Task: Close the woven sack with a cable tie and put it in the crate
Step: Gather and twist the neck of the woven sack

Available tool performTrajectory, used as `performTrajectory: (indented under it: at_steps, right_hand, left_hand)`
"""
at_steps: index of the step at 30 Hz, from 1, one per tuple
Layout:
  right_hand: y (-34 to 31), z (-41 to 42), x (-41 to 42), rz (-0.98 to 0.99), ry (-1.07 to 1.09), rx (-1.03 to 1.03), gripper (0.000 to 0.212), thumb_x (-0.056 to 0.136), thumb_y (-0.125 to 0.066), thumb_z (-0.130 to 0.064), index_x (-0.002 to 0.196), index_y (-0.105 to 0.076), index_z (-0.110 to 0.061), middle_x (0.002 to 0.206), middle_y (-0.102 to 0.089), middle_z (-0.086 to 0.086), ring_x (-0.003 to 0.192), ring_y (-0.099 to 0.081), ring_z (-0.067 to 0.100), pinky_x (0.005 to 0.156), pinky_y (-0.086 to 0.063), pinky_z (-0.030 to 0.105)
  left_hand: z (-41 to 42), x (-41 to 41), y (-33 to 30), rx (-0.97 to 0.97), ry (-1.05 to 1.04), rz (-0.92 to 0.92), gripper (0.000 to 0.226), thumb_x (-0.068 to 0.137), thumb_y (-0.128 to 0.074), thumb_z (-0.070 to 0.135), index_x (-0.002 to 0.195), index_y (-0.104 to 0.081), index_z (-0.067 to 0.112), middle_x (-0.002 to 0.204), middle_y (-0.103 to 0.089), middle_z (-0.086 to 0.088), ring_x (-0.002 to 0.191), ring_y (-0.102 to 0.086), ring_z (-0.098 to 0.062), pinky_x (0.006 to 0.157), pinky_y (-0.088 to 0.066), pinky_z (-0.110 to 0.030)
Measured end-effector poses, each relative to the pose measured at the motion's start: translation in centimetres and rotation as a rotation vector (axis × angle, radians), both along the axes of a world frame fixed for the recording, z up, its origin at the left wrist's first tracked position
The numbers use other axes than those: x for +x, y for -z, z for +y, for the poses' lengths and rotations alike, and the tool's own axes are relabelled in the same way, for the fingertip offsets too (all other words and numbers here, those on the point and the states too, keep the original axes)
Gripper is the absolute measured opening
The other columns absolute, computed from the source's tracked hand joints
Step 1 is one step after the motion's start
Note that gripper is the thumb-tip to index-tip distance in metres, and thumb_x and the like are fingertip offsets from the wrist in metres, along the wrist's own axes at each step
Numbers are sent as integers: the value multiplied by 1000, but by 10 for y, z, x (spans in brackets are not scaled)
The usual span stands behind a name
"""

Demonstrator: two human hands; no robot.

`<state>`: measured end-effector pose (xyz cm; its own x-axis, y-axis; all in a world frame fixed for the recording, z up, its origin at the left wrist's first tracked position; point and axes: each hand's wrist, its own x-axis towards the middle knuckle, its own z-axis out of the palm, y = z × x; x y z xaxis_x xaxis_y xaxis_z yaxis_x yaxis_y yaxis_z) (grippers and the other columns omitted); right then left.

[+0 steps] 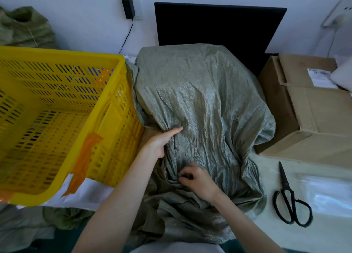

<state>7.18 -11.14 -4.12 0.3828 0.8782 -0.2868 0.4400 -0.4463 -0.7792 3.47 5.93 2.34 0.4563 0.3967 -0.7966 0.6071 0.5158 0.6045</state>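
Observation:
A grey-green woven sack (200,92) lies bulging on the table in front of me, its loose mouth end gathered toward me in folds. My left hand (162,142) presses on the sack's left side, thumb stretched out over the fabric and fingers tucked under a fold. My right hand (196,178) pinches bunched sack fabric near the gathered neck. I cannot make out a cable tie. The yellow slotted crate (106,108) stands empty at the left, right beside the sack, with orange tape on its near corner.
Black scissors (291,201) lie on the table at the right. A cardboard box (314,119) sits behind them, touching the sack. A black panel (219,24) leans on the wall. More green sacks lie at the far left (24,28) and below the table edge.

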Motion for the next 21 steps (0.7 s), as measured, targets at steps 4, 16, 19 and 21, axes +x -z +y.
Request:
performTrajectory:
  at_steps: [4, 16, 19, 21]
  right_hand:
    - [1, -3, -1, -52, -22, 6, 15, 80, -59, -29, 86, -66, -17, 108, -45, -9, 110, -44, 17, 96, -34, 40]
    - [-12, -6, -12, 56, 74, 81, 9, 87, -61, -21, 89, -64, -13, 81, -65, 1, 78, -61, 16, 72, -44, 29]
    - [-16, -7, -6, -26, 522, 272, 11, 84, -67, -20, 87, -59, -13, 79, -62, 2, 73, -57, 11, 66, -42, 24]
    - [-16, -5, 5, -128, 755, 323, 27, 81, -70, -20, 100, -53, -12, 98, -55, 6, 91, -51, 18, 81, -40, 32]
  left_hand:
    - [2, 7, 3, -82, -40, 49, 75, 80, -68, 51, 140, -43, 13, 147, -44, -7, 136, -40, -30, 108, -36, -55]
    - [18, 7, 54, -42, 194, 170, 142, 9, -92, 52, 137, -46, 10, 145, -46, -14, 134, -42, -32, 114, -29, -51]
    - [8, 1, 37, -52, 86, 141, 89, 45, -91, 43, 120, -60, 9, 129, -59, -14, 119, -55, -28, 106, -39, -43]
    - [-9, -4, 10, -59, 33, 74, 31, 77, -74, 28, 95, -66, 4, 99, -67, -15, 93, -63, -28, 93, -46, -38]
